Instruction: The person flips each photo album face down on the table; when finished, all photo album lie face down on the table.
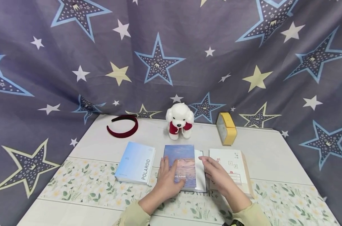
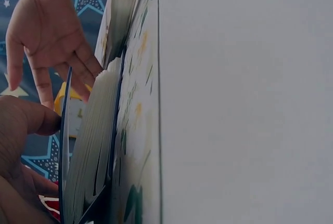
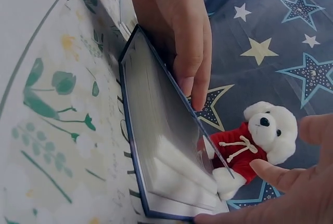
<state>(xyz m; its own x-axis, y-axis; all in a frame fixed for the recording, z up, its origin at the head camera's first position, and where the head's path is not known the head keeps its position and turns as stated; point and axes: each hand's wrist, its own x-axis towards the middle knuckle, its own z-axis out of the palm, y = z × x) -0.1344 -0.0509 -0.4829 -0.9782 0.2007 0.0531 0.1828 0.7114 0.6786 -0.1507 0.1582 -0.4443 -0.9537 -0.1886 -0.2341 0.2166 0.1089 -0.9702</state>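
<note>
A photo album [image 1: 180, 153] with a sunset-sea cover lies at the table's middle, its front cover lifted a little off the pages along the right side. My left hand [image 1: 167, 182] rests on that cover with its fingers spread. In the left wrist view, the thumb is at the cover's edge. Beside the album's right edge is my right hand [image 1: 218, 175], fingers loosely extended and holding nothing. The right wrist view has one of its fingertips right at the back cover's edge, and the block of page sleeves [image 3: 156, 109] showing between the covers.
A blue Polaroid album [image 1: 135, 161] lies left, a white album [image 1: 224, 155] right, partly under my right forearm. Behind stand a white plush dog [image 1: 178, 116] in red, a dark red headband [image 1: 122, 135] and a yellow box-shaped object [image 1: 230, 131]. A star-patterned curtain [image 1: 171, 28] hangs behind the table.
</note>
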